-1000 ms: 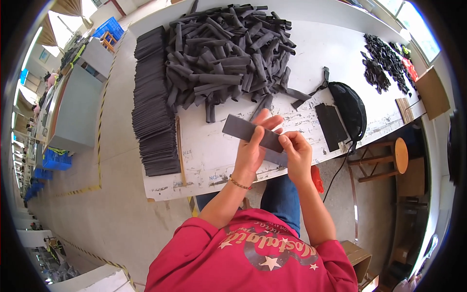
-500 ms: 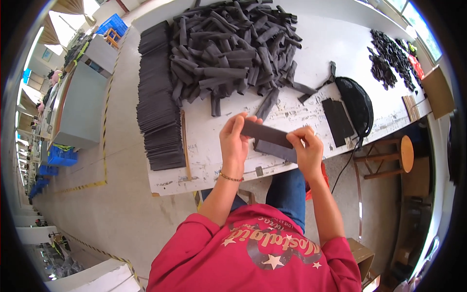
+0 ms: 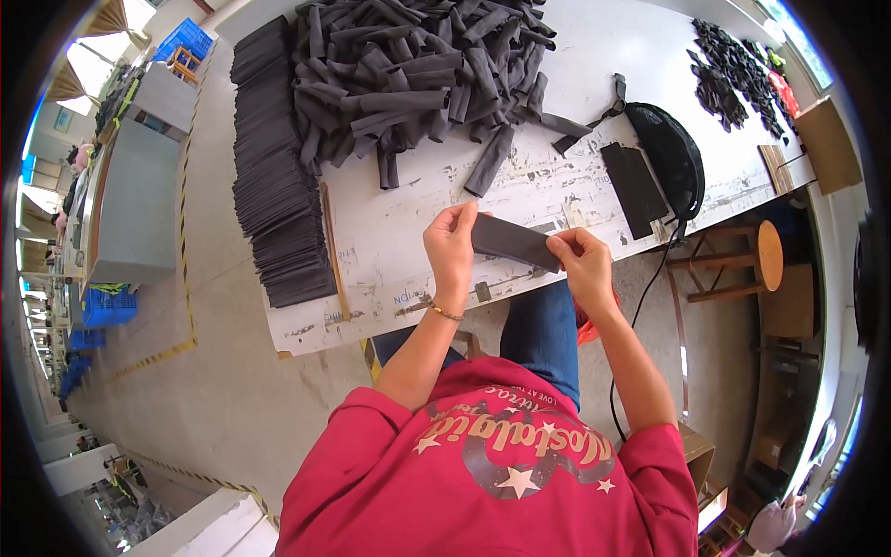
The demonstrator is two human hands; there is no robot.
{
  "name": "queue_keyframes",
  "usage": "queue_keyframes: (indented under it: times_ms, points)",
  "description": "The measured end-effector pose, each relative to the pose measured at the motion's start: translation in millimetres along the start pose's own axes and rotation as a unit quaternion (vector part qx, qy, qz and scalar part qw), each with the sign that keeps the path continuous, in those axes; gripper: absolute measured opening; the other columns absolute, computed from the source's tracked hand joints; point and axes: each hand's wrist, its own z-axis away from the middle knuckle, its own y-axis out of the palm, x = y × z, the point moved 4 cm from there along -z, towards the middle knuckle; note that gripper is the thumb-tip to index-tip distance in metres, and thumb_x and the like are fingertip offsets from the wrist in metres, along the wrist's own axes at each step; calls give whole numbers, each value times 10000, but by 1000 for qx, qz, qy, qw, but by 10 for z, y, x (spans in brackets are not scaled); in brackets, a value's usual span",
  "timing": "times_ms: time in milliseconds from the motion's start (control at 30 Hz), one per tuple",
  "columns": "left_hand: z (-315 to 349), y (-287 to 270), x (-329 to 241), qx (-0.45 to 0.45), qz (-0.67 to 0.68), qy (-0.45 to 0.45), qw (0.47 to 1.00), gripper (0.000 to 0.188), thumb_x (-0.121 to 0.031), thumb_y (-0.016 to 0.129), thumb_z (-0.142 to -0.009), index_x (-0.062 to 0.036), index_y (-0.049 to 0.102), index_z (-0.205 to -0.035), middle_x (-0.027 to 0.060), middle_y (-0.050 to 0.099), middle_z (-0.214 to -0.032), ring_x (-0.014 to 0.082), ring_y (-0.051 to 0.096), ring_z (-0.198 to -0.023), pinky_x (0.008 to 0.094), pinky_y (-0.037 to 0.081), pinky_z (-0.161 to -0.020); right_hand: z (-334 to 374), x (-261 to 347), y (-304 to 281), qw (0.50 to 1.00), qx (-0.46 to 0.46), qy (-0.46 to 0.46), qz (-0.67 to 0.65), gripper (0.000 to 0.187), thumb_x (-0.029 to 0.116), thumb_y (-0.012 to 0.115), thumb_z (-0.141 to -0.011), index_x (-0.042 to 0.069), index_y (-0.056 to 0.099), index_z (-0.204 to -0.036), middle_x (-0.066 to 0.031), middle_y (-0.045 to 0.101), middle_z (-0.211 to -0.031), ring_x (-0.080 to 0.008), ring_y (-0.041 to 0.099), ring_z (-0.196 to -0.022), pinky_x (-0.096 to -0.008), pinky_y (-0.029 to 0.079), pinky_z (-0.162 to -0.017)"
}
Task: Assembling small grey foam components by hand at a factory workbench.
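Observation:
A dark grey fabric strip stretches between my two hands, just above the front part of the table. My left hand pinches its left end between thumb and fingers. At the other end, the thumb and fingers of my right hand are closed on it. The strip slants down toward the right, its broad face up. Beyond my hands lies a loose heap of dark rolled or folded fabric pieces; one separate piece lies nearest my left hand.
A long stack of flat dark pieces lines the left of the white table. To the right are flat black pieces, a black rounded mesh-like item with a cord, and small black pieces. A wooden stool stands at right.
Earlier a second dark panel showed below the strip; now only one band shows between my hands. The table has shifted up and left in view. Both hands keep their hold.

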Motion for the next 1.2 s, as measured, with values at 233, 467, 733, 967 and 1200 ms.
queue_keyframes:
  times_ms: [233,467,733,967,1200]
  points:
    - [5,15,171,-5,-64,52,997,250,-193,682,-922,57,674,-933,64,702,-816,37,551,-655,183,397,-569,95,-147,87,989,112,34,-92,262,71,697,-880,-31,541,-1064,-46,619,-727,-77,554,-614,-234,456,-551]
    - [-28,-112,291,-18,-137,41,990,267,-211,684,-913,53,690,-876,7,646,-709,44,510,-622,230,413,-566,104,-143,27,993,93,61,-37,283,66,717,-861,-14,525,-1054,-41,625,-725,-70,545,-580,-229,435,-506]
    - [-730,110,-32,-7,-342,260,903,254,-254,743,-844,-30,667,-936,75,648,-798,201,599,-707,322,495,-684,107,-193,-38,986,53,48,151,387,176,752,-833,-5,524,-1089,-118,638,-724,-187,603,-558,-319,486,-535]
    - [-1162,441,183,41,-574,335,747,243,-233,775,-759,-73,629,-869,89,622,-908,296,595,-905,396,478,-771,-503,-90,-699,863,-202,-143,441,238,263,667,-879,52,614,-978,-172,623,-981,-356,629,-879,-445,500,-727]
    - [-1180,293,178,47,-377,206,902,210,-201,629,-931,-1,567,-952,116,659,-790,204,636,-680,336,497,-603,-1141,-646,-862,808,-128,-109,565,298,175,659,-856,-47,594,-1043,-177,599,-1051,-316,615,-970,-402,527,-812]
